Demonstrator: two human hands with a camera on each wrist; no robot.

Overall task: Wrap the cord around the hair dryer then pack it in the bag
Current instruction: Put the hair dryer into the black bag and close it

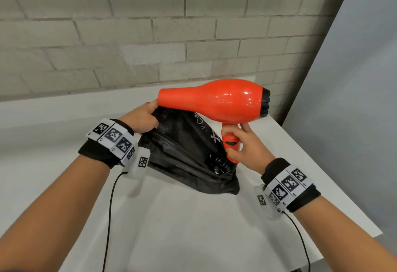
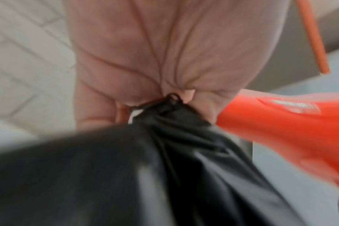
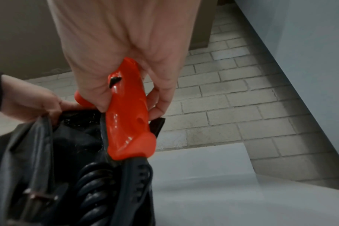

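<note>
A glossy red hair dryer (image 1: 217, 101) is held level above a black fabric bag (image 1: 189, 164), nozzle to the left. My right hand (image 1: 240, 144) grips its handle (image 3: 128, 107) between thumb and fingers. The black coiled cord (image 1: 221, 164) hangs from the handle's base into the bag's mouth; its coils (image 3: 95, 189) show in the right wrist view. My left hand (image 1: 144, 119) pinches the bag's upper rim (image 2: 164, 105) and holds it up. The dryer's nozzle (image 2: 281, 130) passes just right of that hand.
The bag rests on a white table (image 1: 182, 228) whose right edge (image 1: 335, 187) lies near my right wrist. A grey brick wall (image 1: 150, 35) stands close behind, and a pale panel (image 1: 354, 99) rises on the right. Thin black wrist cables (image 1: 110, 207) trail toward me.
</note>
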